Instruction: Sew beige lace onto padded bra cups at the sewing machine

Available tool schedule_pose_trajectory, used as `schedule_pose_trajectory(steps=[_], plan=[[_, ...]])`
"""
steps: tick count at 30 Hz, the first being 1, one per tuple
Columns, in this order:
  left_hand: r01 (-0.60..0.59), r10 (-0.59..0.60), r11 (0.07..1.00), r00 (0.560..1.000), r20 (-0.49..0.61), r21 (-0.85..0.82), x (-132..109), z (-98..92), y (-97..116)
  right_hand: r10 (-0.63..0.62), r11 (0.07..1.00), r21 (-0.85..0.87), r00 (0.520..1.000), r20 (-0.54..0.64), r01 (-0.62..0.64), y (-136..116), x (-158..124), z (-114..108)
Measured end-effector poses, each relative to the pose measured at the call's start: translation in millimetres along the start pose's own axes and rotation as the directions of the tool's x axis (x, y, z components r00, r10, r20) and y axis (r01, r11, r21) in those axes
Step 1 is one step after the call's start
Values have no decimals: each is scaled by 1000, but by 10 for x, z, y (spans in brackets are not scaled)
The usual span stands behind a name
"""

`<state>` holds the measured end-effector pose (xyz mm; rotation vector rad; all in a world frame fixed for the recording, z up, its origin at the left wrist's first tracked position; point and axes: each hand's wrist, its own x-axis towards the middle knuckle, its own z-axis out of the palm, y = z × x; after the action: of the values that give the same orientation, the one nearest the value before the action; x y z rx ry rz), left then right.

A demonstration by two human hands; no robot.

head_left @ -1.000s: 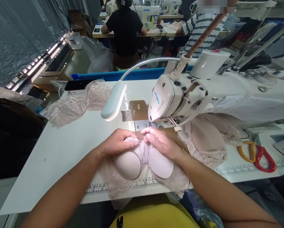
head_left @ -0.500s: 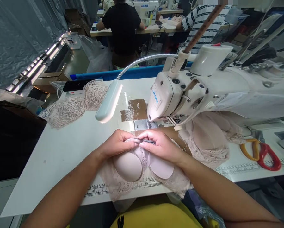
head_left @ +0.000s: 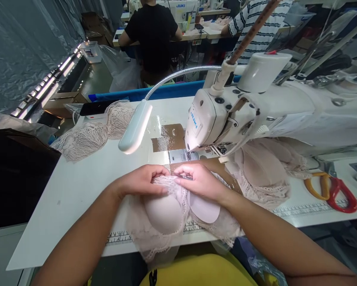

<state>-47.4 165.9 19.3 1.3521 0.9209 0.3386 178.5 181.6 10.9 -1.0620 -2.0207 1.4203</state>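
Observation:
A pale pink lace bra (head_left: 164,214) with two moulded cups lies at the table's front edge, its lower lace hanging over. My left hand (head_left: 145,180) pinches the lace at the top of the left cup, thumb in front and fingers behind. Just beside it, my right hand (head_left: 198,180) is closed around a slim dark metal tool (head_left: 185,176), perhaps tweezers or thread snips; fingers cover most of it. Right of centre, behind both hands, stands a white sewing machine (head_left: 208,115), its needle area beyond my fingertips.
A lamp (head_left: 135,127) on a bent metal neck hangs left of the machine head. Scissors (head_left: 335,190) with orange and red handles lie at right, near more lace garments (head_left: 262,171). Another lace piece (head_left: 86,139) and a phone (head_left: 97,107) are at far left. People sit beyond.
My left hand has moved slightly left, away from the tool, and now grips the lace lower down. The left cup has shifted a little downward. The dark tool stays in my right hand.

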Motion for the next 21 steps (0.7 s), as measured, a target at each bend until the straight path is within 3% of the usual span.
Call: schedule_pose_trajectory(steps=[2,3,5,7,11,21], plan=[[93,-93,996,994,58,-1,-96,-119,-1,18,999,-47,1000,-10,-18,-5,0,-47],[120,-120,993,992,35,17,-138,-168,-1,30,998,-52,999,32,-28,-5,-3,-68],[116,-109,990,990,-89,81,-194,-227,2,40,999,-44,982,185,-32,-2,-9,-88],[74,-49,989,980,-191,125,-209,-228,12,36,999,-13,969,244,-33,1,-13,-68],[4,18,994,978,-210,106,-164,-113,24,33,996,75,997,73,-38,-17,-8,35],[-40,59,996,962,-265,74,-18,111,6,-74,992,100,997,11,72,24,-26,98]])
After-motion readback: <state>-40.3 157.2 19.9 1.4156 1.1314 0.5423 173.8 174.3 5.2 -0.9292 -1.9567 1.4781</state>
